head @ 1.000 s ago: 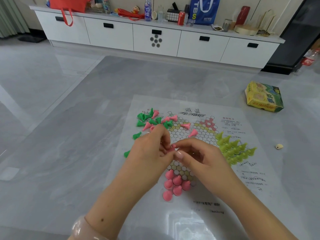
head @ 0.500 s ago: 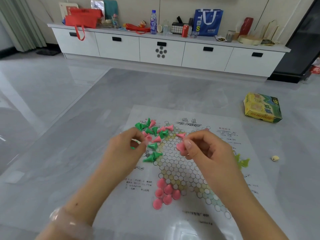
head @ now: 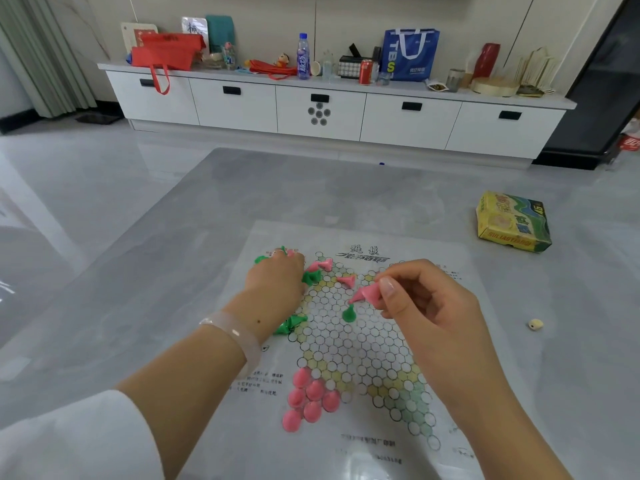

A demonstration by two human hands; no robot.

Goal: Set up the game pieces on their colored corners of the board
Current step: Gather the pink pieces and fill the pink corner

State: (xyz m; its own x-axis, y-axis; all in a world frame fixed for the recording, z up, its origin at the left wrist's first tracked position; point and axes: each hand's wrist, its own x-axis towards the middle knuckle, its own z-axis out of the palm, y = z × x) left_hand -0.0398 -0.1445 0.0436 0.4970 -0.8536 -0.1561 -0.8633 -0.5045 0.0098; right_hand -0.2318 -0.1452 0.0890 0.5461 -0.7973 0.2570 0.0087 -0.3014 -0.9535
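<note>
The paper board [head: 349, 344] with its hexagon grid lies flat in front of me. My right hand [head: 420, 306] pinches a pink cone piece [head: 365, 294] above the board's middle. My left hand [head: 277, 284] rests, back up, on a loose heap of green pieces [head: 308, 278] and pink pieces [head: 322, 265] at the board's far left; its fingertips are hidden. Several pink pieces [head: 310, 400] stand grouped on the near corner. One green piece [head: 349, 313] stands alone mid-board, and more green pieces [head: 291, 323] lie by my left wrist.
A yellow and green box [head: 512, 221] lies to the right of the board, with a small cream object [head: 535, 324] nearer to me. A long white cabinet [head: 322, 112] loaded with bags and bottles runs along the back wall.
My left hand has moved away from the right one, out to the heap at the far left. My right hand keeps its pink piece. The view has tilted upward.
</note>
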